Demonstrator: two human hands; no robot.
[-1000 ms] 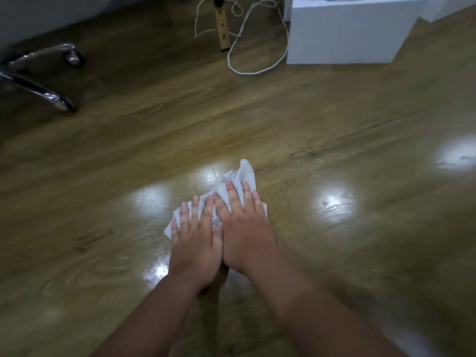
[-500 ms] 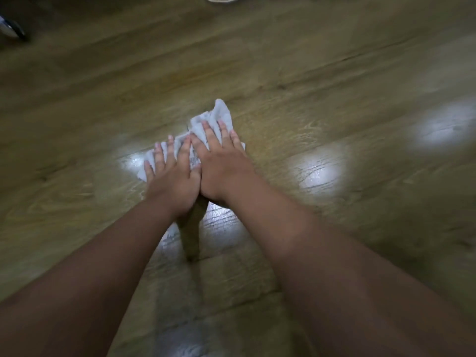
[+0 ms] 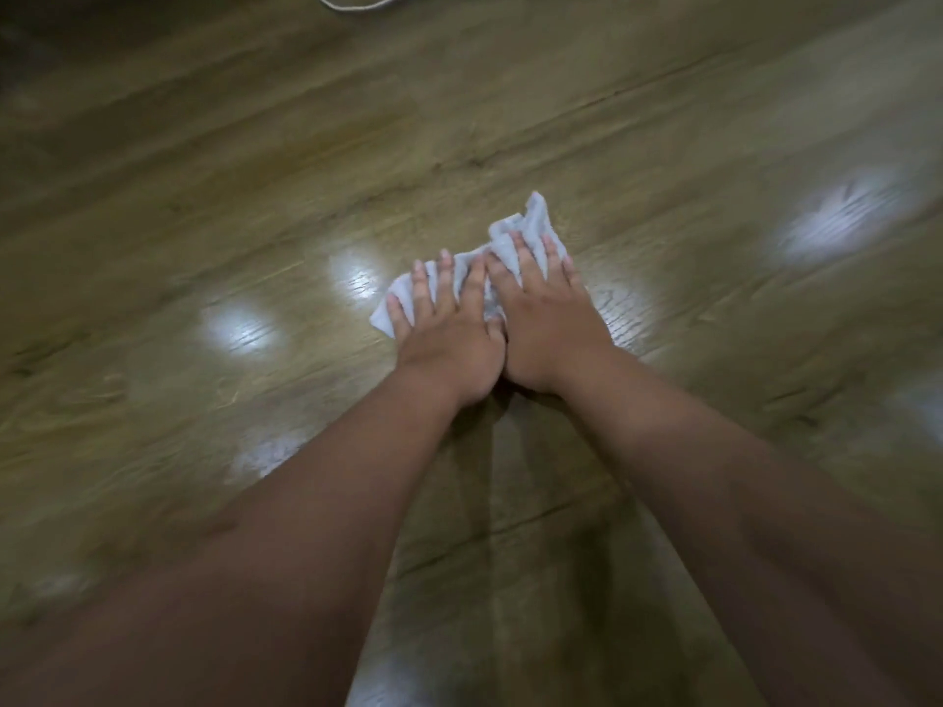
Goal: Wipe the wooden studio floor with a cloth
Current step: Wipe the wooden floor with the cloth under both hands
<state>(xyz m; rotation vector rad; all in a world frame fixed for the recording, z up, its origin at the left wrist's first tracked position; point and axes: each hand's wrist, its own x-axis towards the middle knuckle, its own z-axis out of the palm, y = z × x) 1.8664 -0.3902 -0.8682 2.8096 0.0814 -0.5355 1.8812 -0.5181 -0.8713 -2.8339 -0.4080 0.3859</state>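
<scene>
A crumpled white cloth (image 3: 533,222) lies on the glossy wooden floor (image 3: 255,170) a little right of centre. My left hand (image 3: 449,334) and my right hand (image 3: 548,324) lie side by side on top of it, fingers straight and spread, pressing it flat against the planks. Most of the cloth is hidden under the palms; only its far tip and left edge show. Both forearms stretch out from the bottom of the view.
A loop of white cable (image 3: 357,2) lies on the floor at the top edge. Bright light reflections shine on the planks left and right of my hands. The picture is blurred by motion.
Both hands have pushed the cloth away from me and then to the right across the floor. The chair base and white box have left the view.
</scene>
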